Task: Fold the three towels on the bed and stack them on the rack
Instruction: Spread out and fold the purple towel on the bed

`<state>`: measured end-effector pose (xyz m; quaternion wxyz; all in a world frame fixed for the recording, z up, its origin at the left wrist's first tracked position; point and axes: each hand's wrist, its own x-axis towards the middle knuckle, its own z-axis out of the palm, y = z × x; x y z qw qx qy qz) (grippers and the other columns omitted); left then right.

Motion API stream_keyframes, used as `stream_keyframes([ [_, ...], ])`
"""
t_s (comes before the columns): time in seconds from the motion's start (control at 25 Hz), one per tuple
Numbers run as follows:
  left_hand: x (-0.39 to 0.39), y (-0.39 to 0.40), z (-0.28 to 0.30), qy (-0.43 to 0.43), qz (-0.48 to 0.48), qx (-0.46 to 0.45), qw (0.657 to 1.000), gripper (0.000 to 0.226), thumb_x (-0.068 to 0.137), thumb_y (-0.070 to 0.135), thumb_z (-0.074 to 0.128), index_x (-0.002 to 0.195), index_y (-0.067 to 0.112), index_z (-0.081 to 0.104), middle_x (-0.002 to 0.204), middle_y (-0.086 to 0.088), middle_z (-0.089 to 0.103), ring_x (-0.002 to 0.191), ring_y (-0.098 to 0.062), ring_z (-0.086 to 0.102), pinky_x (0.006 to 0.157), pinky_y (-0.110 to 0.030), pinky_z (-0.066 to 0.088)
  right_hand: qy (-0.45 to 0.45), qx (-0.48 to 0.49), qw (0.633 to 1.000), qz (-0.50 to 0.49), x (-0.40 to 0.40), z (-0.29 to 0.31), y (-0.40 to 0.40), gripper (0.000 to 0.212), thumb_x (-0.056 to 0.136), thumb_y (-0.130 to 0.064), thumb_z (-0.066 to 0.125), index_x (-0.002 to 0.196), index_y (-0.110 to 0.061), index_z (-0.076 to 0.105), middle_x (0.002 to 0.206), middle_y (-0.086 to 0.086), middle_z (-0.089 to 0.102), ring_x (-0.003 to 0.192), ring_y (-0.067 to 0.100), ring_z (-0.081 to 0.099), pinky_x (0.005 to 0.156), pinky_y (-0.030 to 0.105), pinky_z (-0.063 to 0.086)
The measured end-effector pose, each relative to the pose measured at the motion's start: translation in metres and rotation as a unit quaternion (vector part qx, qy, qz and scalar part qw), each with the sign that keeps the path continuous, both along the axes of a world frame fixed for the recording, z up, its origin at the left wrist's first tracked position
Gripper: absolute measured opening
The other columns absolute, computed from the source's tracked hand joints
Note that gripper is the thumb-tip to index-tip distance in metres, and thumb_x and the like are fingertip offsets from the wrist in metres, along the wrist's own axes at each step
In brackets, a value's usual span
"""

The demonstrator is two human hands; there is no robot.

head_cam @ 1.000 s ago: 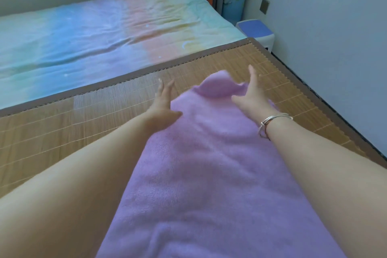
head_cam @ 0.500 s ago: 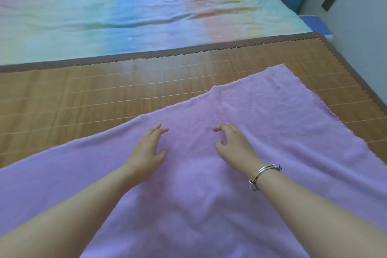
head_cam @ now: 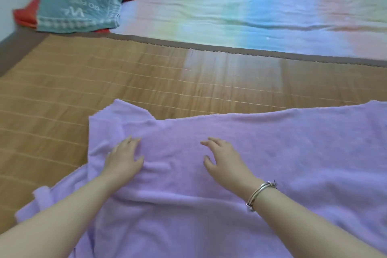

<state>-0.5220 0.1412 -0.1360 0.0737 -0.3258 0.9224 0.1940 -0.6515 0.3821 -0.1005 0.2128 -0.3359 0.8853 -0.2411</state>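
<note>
A large purple towel point(head_cam: 293, 153) lies spread across the bamboo mat point(head_cam: 125, 77) on the bed, its left end rumpled and partly folded over. My left hand point(head_cam: 123, 158) rests flat on the towel near that rumpled left end, fingers straight. My right hand point(head_cam: 222, 157) lies palm down on the towel's middle, fingers loosely spread, a silver bangle on the wrist. A teal towel point(head_cam: 79, 4) with white lettering lies crumpled at the far left on top of a red-orange towel point(head_cam: 25, 18). The rack is out of view.
A pastel rainbow sheet point(head_cam: 251, 12) covers the far half of the bed beyond the mat's brown border. A pale wall runs along the far left edge.
My view has swung left, bringing the teal and red-orange towels into sight. Both hands have slid leftward over the purple towel, the left one now at its rumpled end.
</note>
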Motion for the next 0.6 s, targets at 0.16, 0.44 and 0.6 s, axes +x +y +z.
stream_keyframes([
  [0.16, 0.034, -0.063, -0.010, -0.081, -0.020, 0.005, 0.997, 0.073, 0.091, 0.053, 0.049, 0.152, 0.033, 0.015, 0.162, -0.001, 0.002, 0.149, -0.026, 0.004, 0.118, -0.048, 0.015, -0.030, 0.094, 0.995, -0.029, 0.049, -0.023, -0.098, 0.058, 0.098, -0.042, 0.035, 0.151, -0.035, 0.011, 0.161, -0.003, -0.004, 0.148, 0.024, -0.003, 0.116, 0.053, 0.013],
  [0.44, 0.006, -0.086, -0.019, -0.076, -0.053, 0.023, 0.995, 0.083, 0.087, 0.066, 0.045, 0.151, 0.041, 0.000, 0.160, 0.009, -0.016, 0.147, -0.022, -0.017, 0.116, -0.057, -0.001, -0.007, 0.192, 0.980, -0.051, 0.032, -0.052, -0.136, 0.063, 0.095, -0.058, 0.026, 0.150, -0.042, -0.002, 0.158, -0.011, -0.019, 0.145, 0.023, -0.021, 0.108, 0.067, -0.005],
  [0.6, -0.034, -0.096, -0.016, -0.067, -0.054, 0.029, 0.996, 0.084, 0.085, 0.069, 0.044, 0.151, 0.042, 0.000, 0.160, 0.009, -0.016, 0.147, -0.024, -0.016, 0.114, -0.060, -0.004, -0.007, 0.201, 0.977, -0.067, -0.015, -0.053, -0.150, 0.067, 0.093, -0.062, 0.025, 0.150, -0.042, -0.004, 0.157, -0.012, -0.023, 0.145, 0.023, -0.022, 0.105, 0.071, -0.004],
])
